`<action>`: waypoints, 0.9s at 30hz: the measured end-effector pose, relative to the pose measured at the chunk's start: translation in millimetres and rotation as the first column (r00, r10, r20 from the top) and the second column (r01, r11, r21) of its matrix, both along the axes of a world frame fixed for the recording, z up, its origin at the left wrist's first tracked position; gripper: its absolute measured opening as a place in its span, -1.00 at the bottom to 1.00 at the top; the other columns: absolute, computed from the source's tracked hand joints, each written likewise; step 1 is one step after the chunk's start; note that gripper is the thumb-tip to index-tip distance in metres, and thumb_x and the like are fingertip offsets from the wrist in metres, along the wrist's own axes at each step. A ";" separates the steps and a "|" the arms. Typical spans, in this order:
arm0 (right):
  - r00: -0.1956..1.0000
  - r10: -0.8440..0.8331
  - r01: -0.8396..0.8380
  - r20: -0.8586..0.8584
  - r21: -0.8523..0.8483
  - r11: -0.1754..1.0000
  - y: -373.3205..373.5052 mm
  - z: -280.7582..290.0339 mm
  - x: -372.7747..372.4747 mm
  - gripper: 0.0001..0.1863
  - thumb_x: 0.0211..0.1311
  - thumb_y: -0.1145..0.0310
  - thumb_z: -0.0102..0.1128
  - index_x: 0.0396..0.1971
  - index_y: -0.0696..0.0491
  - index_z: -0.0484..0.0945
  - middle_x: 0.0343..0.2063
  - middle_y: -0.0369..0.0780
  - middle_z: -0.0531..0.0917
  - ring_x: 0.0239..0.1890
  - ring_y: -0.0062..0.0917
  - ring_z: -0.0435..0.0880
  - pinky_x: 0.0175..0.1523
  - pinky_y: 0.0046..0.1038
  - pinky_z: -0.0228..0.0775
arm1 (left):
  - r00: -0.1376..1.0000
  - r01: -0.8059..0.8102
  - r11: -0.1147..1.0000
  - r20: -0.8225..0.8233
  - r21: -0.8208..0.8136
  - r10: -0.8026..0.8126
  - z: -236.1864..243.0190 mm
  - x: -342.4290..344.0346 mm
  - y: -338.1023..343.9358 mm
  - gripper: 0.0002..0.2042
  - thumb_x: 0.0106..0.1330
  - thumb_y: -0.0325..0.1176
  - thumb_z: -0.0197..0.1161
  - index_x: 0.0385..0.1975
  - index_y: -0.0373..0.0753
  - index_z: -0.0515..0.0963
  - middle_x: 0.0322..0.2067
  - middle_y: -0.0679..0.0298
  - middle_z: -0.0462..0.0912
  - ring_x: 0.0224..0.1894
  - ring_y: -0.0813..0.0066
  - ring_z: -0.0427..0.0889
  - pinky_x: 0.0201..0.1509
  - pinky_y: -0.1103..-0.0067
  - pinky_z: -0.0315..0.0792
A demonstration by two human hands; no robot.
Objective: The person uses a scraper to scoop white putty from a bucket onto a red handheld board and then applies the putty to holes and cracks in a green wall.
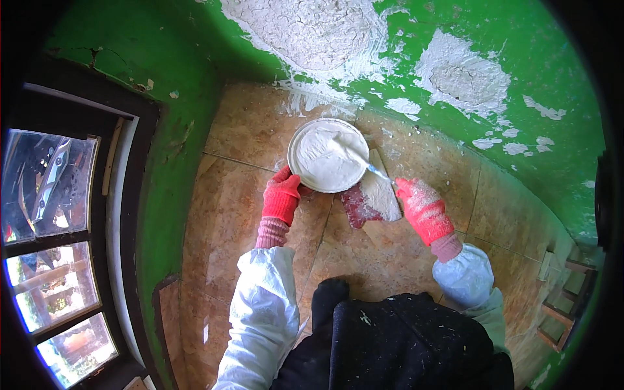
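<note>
A round white tub (pixel 292 148) full of thick white paste (pixel 318 162) sits on the tiled floor near the wall. My left hand (pixel 281 197), in a red glove, has its fingers closed on the tub's near left rim. In my right hand (pixel 424 207), its red glove smeared with white, is a slim tool (pixel 353 155) with a bluish-white handle. The tool slants left over the rim, and its white-coated end lies in the paste; the shape of that end is hidden. Under the tub's right side lies a flat, white-caked piece (pixel 382 195) with a dark red, ragged part (pixel 357 208).
Ahead rises a green wall (pixel 552 58) with a large rough white patch (pixel 312 32) and a smaller patch (pixel 465 78). To the left is a dark-framed window (pixel 49 276). A small wooden frame with rungs (pixel 560 315) stands at the right. Brown tiles (pixel 227 227) cover the floor.
</note>
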State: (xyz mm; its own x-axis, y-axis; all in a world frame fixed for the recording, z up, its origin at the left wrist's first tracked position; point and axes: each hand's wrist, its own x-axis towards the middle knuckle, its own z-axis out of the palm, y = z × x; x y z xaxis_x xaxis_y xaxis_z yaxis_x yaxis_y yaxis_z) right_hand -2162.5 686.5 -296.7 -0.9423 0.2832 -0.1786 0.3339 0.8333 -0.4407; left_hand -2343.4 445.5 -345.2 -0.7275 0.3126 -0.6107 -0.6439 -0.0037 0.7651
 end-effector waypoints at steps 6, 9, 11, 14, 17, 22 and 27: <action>0.974 -0.212 0.195 -0.078 -0.184 0.963 16.1 0.5 -8.7 -0.79 0.09 0.39 0.03 -0.26 0.08 0.52 -0.37 -0.08 0.56 -0.29 -0.23 0.53 -0.21 -0.32 0.37 | 0.994 0.089 0.993 -0.051 -0.075 -0.093 7.4 5.3 -1.1 -0.66 0.13 -0.55 -0.05 -0.06 -0.39 0.39 -0.25 0.16 0.56 -0.31 0.39 0.59 -0.28 0.58 0.52; 0.990 -0.063 0.049 -0.128 -0.111 0.993 11.7 -14.3 6.8 -0.76 0.10 0.34 0.01 -0.25 0.10 0.49 -0.37 -0.05 0.55 -0.28 -0.18 0.52 -0.20 -0.28 0.35 | 0.998 0.025 0.999 -0.053 -0.043 -0.027 4.2 9.3 3.9 -0.66 0.12 -0.54 -0.05 -0.06 -0.39 0.39 -0.25 0.18 0.56 -0.33 0.42 0.58 -0.30 0.60 0.51; 0.994 -0.024 0.012 -0.111 -0.103 0.995 -2.9 -11.5 12.6 -0.77 0.10 0.35 0.00 -0.26 0.10 0.49 -0.38 -0.05 0.55 -0.29 -0.18 0.52 -0.21 -0.28 0.35 | 0.999 -0.001 0.998 -0.037 -0.062 -0.001 9.9 16.1 10.2 -0.66 0.13 -0.53 -0.05 -0.06 -0.39 0.39 -0.26 0.18 0.57 -0.34 0.42 0.58 -0.31 0.59 0.51; 0.986 -0.034 0.009 -0.164 -0.149 0.989 -2.0 -1.2 8.0 -0.78 0.08 0.36 0.01 -0.27 0.10 0.50 -0.40 -0.06 0.54 -0.31 -0.18 0.52 -0.23 -0.27 0.35 | 0.999 -0.025 0.997 -0.044 -0.073 0.022 10.8 19.2 9.3 -0.68 0.14 -0.52 -0.04 -0.07 -0.39 0.40 -0.28 0.18 0.57 -0.36 0.42 0.58 -0.33 0.59 0.51; 0.985 -0.100 0.078 -0.140 -0.156 0.985 10.9 -1.5 0.8 -0.79 0.07 0.39 0.03 -0.28 0.10 0.51 -0.39 -0.08 0.56 -0.30 -0.22 0.53 -0.21 -0.30 0.36 | 0.996 -0.035 0.999 -0.078 -0.040 0.032 4.5 20.2 5.3 -0.69 0.15 -0.51 -0.03 -0.09 -0.40 0.41 -0.29 0.18 0.57 -0.36 0.41 0.59 -0.34 0.58 0.52; 0.998 -0.025 0.014 -0.061 -0.174 0.985 -12.8 -3.0 16.8 -0.78 0.10 0.34 -0.02 -0.29 0.10 0.50 -0.34 -0.06 0.56 -0.28 -0.20 0.53 -0.20 -0.28 0.36 | 0.992 -0.097 0.994 -0.085 -0.047 0.093 0.1 26.3 8.1 -0.71 0.14 -0.52 -0.02 -0.11 -0.39 0.41 -0.31 0.18 0.57 -0.36 0.40 0.59 -0.35 0.57 0.52; 0.985 -0.139 0.118 -0.104 -0.186 0.975 2.7 -8.0 11.0 -0.76 0.09 0.34 0.01 -0.26 0.09 0.50 -0.34 -0.06 0.56 -0.29 -0.20 0.53 -0.21 -0.28 0.36 | 0.982 -0.135 0.991 -0.129 0.008 0.135 -12.1 32.4 7.6 -0.71 0.14 -0.51 0.00 -0.11 -0.38 0.41 -0.33 0.18 0.58 -0.39 0.40 0.59 -0.39 0.58 0.51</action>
